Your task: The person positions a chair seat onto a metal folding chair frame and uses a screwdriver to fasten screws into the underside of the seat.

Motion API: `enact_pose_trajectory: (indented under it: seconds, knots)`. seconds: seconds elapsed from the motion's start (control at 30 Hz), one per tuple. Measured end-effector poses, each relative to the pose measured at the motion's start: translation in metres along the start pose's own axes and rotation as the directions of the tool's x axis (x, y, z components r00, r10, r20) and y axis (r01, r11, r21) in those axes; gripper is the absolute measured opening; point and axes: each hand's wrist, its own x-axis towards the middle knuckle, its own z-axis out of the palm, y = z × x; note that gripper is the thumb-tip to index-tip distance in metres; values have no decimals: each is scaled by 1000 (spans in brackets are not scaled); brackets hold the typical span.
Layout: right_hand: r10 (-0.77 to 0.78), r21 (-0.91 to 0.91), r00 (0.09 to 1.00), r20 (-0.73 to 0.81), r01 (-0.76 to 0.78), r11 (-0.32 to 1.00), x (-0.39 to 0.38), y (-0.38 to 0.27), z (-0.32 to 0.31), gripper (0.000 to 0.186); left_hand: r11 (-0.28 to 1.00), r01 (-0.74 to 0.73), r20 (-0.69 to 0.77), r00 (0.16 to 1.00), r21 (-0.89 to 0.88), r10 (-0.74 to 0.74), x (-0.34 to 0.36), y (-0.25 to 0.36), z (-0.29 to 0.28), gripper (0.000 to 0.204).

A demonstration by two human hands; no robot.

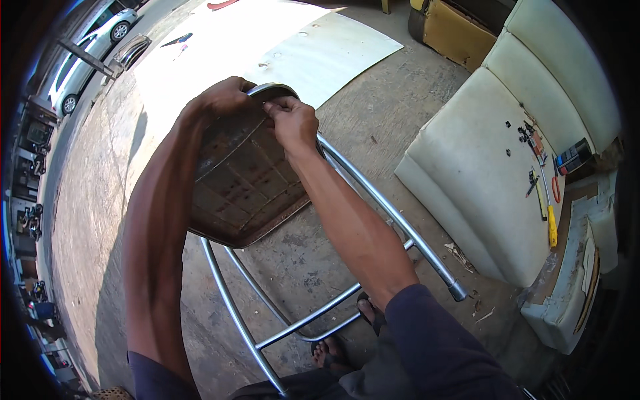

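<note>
A chair with a chrome tubular frame (383, 205) stands tilted in front of me. Its brown metal seat panel (243, 180) shows a rusty, ribbed underside and a shiny curved rim at the top. My left hand (228, 98) grips the top left of that rim, its fingertips hidden behind the edge. Just to its right, my right hand (293, 123) is closed, with thumb and fingers pressed on the inside of the rim. Whether a small piece is between those fingers, I cannot make out.
At the right, a cream padded seat (467, 147) bears a yellow-handled screwdriver (552, 227), red-handled pliers (556, 189), a dark container (573, 157) and small black bits. A white sheet (327, 57) lies on the concrete floor beyond. Parked cars (87, 63) stand far left.
</note>
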Motion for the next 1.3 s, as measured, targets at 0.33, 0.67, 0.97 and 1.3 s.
enact_pose_trajectory:
  seconds: [0.33, 0.67, 0.97, 1.3]
  knots:
    - [281, 498, 948, 150, -318, 807, -20, -10, 15, 14, 998, 58, -42, 997, -5, -58, -11, 8, 3, 48]
    - [297, 544, 944, 143, -326, 773, -29, -17, 16, 18, 994, 72, 7, 997, 84, -73, 3, 12, -5, 48]
    - [107, 157, 984, -145, -84, 984, -17, 11, 38, 28, 995, 12, -65, 998, 103, -5, -4, 9, 5, 38]
    - [-331, -355, 925, 184, 377, 856, -116, -90, -89, 24, 999, -19, -113, 993, 27, 22, 5, 8, 33, 38]
